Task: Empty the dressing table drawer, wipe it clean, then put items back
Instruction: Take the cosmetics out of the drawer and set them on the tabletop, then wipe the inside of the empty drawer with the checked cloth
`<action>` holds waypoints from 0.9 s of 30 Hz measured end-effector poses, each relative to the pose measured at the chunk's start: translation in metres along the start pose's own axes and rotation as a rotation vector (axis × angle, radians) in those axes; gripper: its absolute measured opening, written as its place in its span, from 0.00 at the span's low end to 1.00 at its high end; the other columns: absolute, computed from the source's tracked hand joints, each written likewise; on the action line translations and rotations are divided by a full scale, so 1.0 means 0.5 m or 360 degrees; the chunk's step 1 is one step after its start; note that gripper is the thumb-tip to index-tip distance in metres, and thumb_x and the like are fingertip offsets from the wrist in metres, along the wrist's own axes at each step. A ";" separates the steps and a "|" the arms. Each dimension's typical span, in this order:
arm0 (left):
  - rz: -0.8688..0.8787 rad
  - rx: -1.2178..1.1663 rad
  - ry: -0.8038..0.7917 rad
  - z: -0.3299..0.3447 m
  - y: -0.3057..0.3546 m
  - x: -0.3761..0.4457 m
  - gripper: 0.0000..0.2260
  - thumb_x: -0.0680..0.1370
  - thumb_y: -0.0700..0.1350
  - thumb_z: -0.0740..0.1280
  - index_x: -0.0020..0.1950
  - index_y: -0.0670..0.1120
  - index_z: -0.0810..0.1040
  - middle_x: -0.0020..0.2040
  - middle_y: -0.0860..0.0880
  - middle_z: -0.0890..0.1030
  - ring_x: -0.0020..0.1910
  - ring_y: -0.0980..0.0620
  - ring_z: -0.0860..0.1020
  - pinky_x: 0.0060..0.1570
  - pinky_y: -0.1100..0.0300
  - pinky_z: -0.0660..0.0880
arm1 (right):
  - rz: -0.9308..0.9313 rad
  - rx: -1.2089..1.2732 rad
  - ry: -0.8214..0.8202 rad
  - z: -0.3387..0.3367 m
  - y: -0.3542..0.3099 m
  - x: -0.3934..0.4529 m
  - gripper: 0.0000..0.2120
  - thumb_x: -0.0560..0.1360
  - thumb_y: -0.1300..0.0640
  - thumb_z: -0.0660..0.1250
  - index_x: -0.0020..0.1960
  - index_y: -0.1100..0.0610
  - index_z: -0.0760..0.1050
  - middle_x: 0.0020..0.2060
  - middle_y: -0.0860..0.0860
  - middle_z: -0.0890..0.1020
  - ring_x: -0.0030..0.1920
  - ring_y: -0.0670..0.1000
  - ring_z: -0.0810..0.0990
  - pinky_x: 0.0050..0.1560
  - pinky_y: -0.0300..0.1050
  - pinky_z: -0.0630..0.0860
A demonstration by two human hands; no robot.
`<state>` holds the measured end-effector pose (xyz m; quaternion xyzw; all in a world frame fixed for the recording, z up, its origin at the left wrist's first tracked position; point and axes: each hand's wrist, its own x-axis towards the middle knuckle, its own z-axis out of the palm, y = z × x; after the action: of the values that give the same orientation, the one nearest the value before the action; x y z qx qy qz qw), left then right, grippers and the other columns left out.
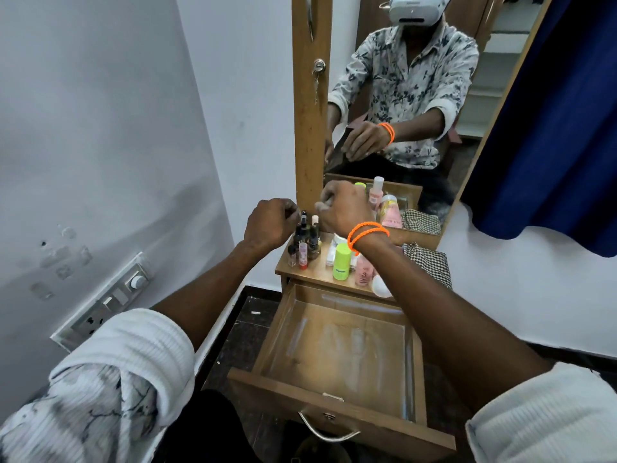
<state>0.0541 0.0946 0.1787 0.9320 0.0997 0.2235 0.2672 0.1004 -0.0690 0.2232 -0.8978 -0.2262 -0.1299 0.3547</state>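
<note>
Our left hand [268, 223] hovers with its fingers curled above the cluster of small nail polish bottles [305, 240] at the left end of the dressing table top [317, 274]. We cannot tell whether anything is pinched in those fingertips. The bottles look like glass, light but breakable and easy to topple, since they stand packed close together. We judge each is best taken by its cap or narrow neck, one or two at a time.

Our right hand [345, 208], with orange bands [367, 233] on the wrist, is also curled, just right of the bottles and in front of the mirror [434, 95]. Whether it holds something small we cannot tell.

Further right stand the green tube [342, 262] and a pink bottle [364, 270], plastic by the look of them, light and smooth. A grip around the middle should suit them. At the right edge lies the checked cloth [429, 262], soft and limp, to be gathered in a fist.

Below, the drawer [337, 345] is pulled fully out, nothing in it, its floor streaked.
</note>
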 end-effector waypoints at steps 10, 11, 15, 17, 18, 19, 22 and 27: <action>0.0404 -0.0138 0.0074 0.079 0.193 0.013 0.07 0.79 0.47 0.70 0.49 0.49 0.88 0.45 0.52 0.87 0.41 0.57 0.80 0.38 0.63 0.75 | 0.0239 -0.0024 0.0303 -0.149 0.164 -0.016 0.08 0.71 0.53 0.71 0.38 0.57 0.81 0.36 0.54 0.84 0.41 0.55 0.83 0.43 0.46 0.79; 0.0451 -0.0126 0.0070 0.095 0.214 0.012 0.07 0.78 0.47 0.70 0.49 0.49 0.88 0.45 0.52 0.87 0.41 0.56 0.81 0.39 0.60 0.77 | 0.0276 -0.0038 0.0303 -0.154 0.188 -0.026 0.08 0.72 0.52 0.71 0.38 0.56 0.81 0.36 0.54 0.84 0.41 0.55 0.83 0.44 0.47 0.80; 0.0617 0.0125 0.0034 0.151 0.293 0.003 0.11 0.77 0.52 0.65 0.47 0.51 0.86 0.43 0.49 0.86 0.45 0.47 0.81 0.46 0.50 0.78 | 0.0413 -0.0131 0.0246 -0.168 0.272 -0.070 0.05 0.70 0.54 0.70 0.37 0.55 0.79 0.35 0.51 0.82 0.40 0.53 0.81 0.44 0.49 0.80; 0.0751 0.0324 0.0020 0.180 0.329 -0.005 0.13 0.76 0.53 0.63 0.45 0.50 0.85 0.43 0.47 0.85 0.46 0.46 0.80 0.48 0.51 0.74 | 0.0511 -0.0142 0.0229 -0.169 0.313 -0.093 0.04 0.69 0.57 0.69 0.37 0.55 0.79 0.35 0.52 0.82 0.39 0.54 0.80 0.42 0.45 0.78; 0.0834 0.0478 -0.0002 0.195 0.347 -0.012 0.13 0.77 0.53 0.63 0.46 0.49 0.85 0.45 0.46 0.85 0.48 0.45 0.80 0.50 0.50 0.73 | 0.0573 -0.0143 0.0218 -0.168 0.332 -0.104 0.03 0.69 0.57 0.69 0.37 0.55 0.78 0.36 0.52 0.82 0.40 0.54 0.80 0.41 0.43 0.76; 0.0910 0.0657 -0.0034 0.213 0.363 -0.020 0.13 0.78 0.51 0.62 0.48 0.48 0.85 0.48 0.44 0.85 0.52 0.44 0.79 0.54 0.50 0.72 | 0.0631 -0.0136 0.0199 -0.166 0.354 -0.114 0.02 0.70 0.57 0.69 0.38 0.54 0.78 0.37 0.53 0.82 0.41 0.55 0.80 0.42 0.42 0.74; 0.0995 0.1135 -0.0227 0.268 0.399 -0.046 0.12 0.80 0.46 0.62 0.56 0.46 0.84 0.57 0.43 0.84 0.62 0.44 0.77 0.70 0.45 0.66 | 0.0761 -0.0144 0.0109 -0.157 0.403 -0.139 0.02 0.70 0.57 0.71 0.42 0.54 0.79 0.42 0.54 0.83 0.45 0.57 0.80 0.43 0.41 0.71; 0.1138 0.1318 -0.0586 0.373 0.414 -0.072 0.14 0.84 0.47 0.58 0.60 0.49 0.82 0.58 0.49 0.85 0.65 0.48 0.76 0.69 0.51 0.64 | 0.0885 -0.0107 -0.0070 -0.140 0.462 -0.161 0.09 0.69 0.60 0.70 0.48 0.54 0.83 0.47 0.57 0.84 0.49 0.60 0.80 0.47 0.44 0.75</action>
<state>0.1237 -0.1742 0.1367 0.9582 -0.1905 0.0764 -0.1993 0.1407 -0.2923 0.1079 -0.9393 0.0257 -0.0154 0.3417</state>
